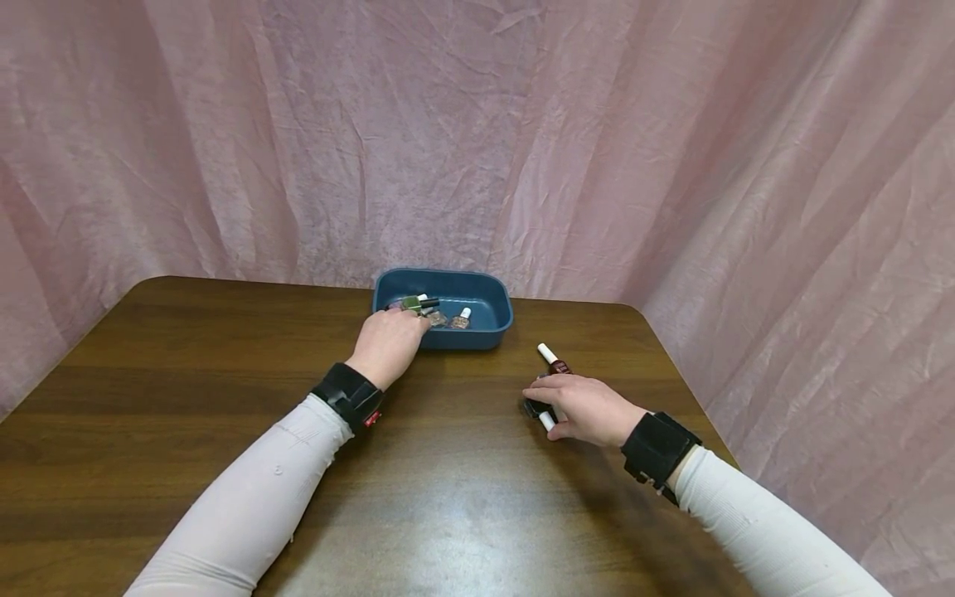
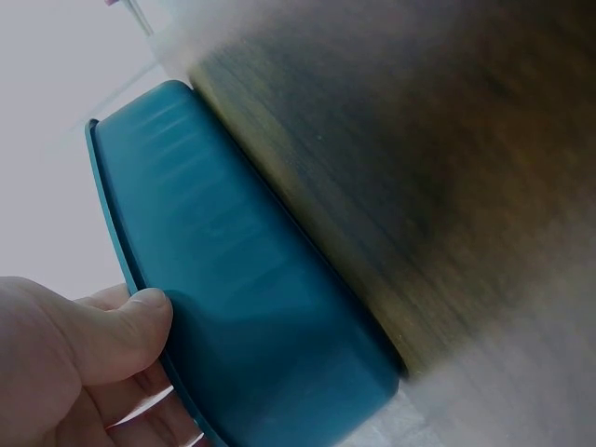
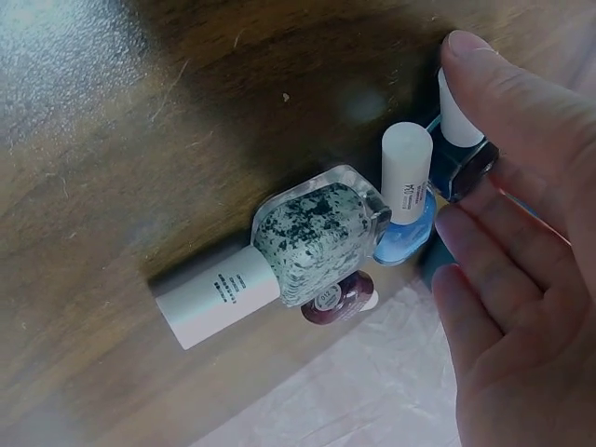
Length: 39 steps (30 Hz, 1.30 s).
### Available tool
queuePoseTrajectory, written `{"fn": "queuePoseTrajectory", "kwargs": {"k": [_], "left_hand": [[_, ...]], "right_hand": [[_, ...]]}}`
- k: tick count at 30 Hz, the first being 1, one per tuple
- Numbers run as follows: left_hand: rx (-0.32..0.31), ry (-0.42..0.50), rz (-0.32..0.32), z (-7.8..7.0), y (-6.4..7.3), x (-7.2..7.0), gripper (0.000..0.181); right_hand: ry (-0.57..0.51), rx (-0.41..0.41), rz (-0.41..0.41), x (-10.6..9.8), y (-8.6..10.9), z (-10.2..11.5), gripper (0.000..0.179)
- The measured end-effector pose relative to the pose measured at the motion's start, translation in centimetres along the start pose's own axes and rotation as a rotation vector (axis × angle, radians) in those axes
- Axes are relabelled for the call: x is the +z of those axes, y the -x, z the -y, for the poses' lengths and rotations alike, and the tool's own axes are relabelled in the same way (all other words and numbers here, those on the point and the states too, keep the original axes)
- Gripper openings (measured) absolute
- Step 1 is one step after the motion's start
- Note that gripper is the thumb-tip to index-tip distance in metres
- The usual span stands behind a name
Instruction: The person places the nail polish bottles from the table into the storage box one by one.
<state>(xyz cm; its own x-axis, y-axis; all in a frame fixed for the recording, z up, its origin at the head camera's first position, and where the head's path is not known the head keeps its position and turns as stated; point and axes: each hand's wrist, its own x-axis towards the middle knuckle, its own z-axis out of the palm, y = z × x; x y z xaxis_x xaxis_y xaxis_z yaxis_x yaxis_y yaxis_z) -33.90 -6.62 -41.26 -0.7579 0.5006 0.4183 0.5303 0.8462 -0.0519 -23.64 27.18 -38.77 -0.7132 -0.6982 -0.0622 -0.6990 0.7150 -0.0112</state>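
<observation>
My left hand (image 1: 390, 340) grips the near rim of a blue plastic bin (image 1: 483, 336), its thumb lying on the outer wall in the left wrist view. Inside the bin are several nail polish bottles, among them a green one (image 1: 411, 304) and a glittery one with a white cap (image 1: 461, 320). On the table to the right, my right hand (image 1: 589, 408) holds a dark nail polish bottle (image 3: 456, 166) between thumb and fingers. Beside it lie a blue bottle (image 3: 407, 240), a black-speckled white bottle (image 3: 315, 231) and a dark red bottle (image 3: 340, 298).
The brown wooden table (image 1: 224, 373) carries the bin near its far edge. Behind and to the right hangs a pink curtain (image 1: 448, 141). The table's right edge runs close past the right wrist with its black strap (image 1: 658, 449).
</observation>
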Motion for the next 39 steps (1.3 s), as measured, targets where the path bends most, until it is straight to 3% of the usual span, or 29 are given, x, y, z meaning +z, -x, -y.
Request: {"fn": "queuePoseTrajectory", "kwargs": {"k": [14,31,39], "left_hand": [[-0.004,-0.004,-0.017,0.1,0.1,0.0,0.022],[-0.003,-0.003,-0.012,0.1,0.1,0.0,0.024],[-0.005,0.007,0.003,0.1,-0.1,-0.2,0.025]], "right_hand": [[-0.015,0.005,-0.051,-0.3,-0.5,0.4,0.069],[-0.014,-0.003,-0.177,-1.3,-2.1,0.8,0.068],[-0.012,0.048,-0.185,-2.5,-3.4,1.3,0.07]]}}
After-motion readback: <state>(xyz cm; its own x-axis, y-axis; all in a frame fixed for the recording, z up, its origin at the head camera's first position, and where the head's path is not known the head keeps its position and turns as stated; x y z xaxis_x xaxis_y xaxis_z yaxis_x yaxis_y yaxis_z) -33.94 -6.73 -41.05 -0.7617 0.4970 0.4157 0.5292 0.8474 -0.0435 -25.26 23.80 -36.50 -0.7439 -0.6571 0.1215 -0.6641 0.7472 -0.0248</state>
